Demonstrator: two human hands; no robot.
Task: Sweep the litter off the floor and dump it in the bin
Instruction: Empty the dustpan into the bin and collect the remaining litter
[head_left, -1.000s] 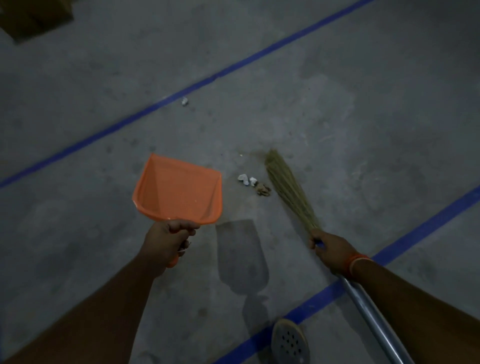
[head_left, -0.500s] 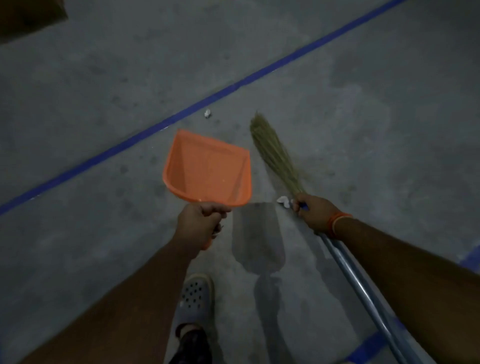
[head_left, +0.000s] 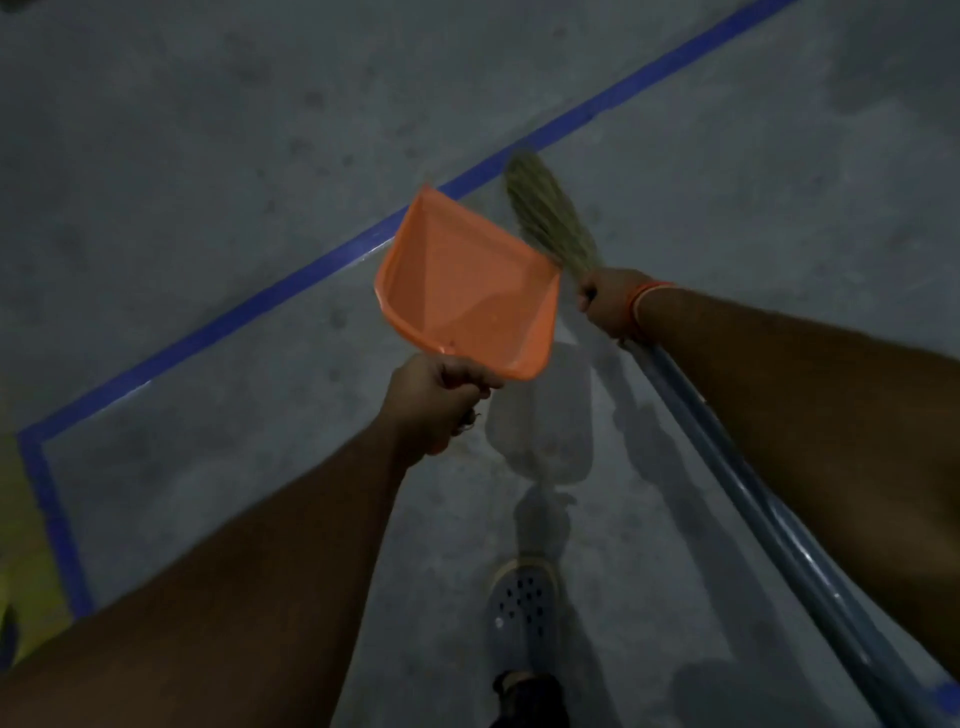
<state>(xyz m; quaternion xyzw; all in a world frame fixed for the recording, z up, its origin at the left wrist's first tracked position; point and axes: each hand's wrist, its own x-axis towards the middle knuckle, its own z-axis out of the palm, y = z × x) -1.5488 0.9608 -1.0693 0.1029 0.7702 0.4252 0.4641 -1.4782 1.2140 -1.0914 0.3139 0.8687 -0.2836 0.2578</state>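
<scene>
Grey concrete floor (head_left: 208, 156) with blue tape; left hand (head_left: 434, 402) grips orange dustpan (head_left: 467, 291), right hand (head_left: 610, 304) grips broom (head_left: 550, 218).

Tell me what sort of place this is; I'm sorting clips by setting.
Probably a warehouse, workshop or similar industrial hall, though little shows. The floor is bare grey concrete marked with blue taped lines that turn a corner like bay markings. Lighting is dim, and no furniture is in view.
</scene>
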